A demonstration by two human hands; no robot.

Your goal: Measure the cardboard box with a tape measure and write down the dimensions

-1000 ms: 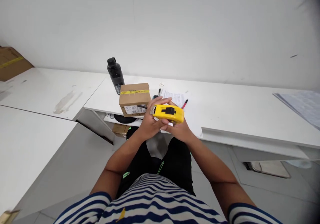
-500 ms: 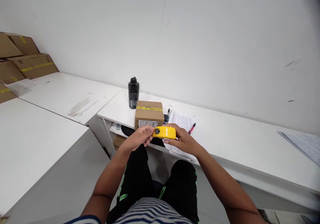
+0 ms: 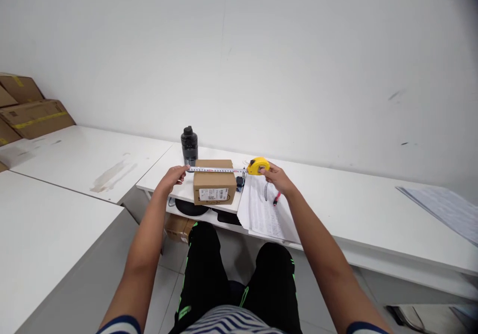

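A yellow tape measure is gripped in my right hand, its wrist strap hanging below. Its white blade stretches leftward across the top of a small cardboard box. My left hand pinches the blade's free end, just left of the box. Whether the blade touches the box top, I cannot tell. On the box's front face is a white printed label. A dark bottle stands upright behind the box's left side.
Written sheets of paper lie right of the box, with a red pen on them. A small dark object sits beside the box. More papers lie far right. Cardboard boxes are stacked far left. A shelf under the desk holds dark items.
The tape blade has been drawn out as my hands moved apart, left hand leftward and right hand rightward. Both hands are now over the box, and the view has shifted.
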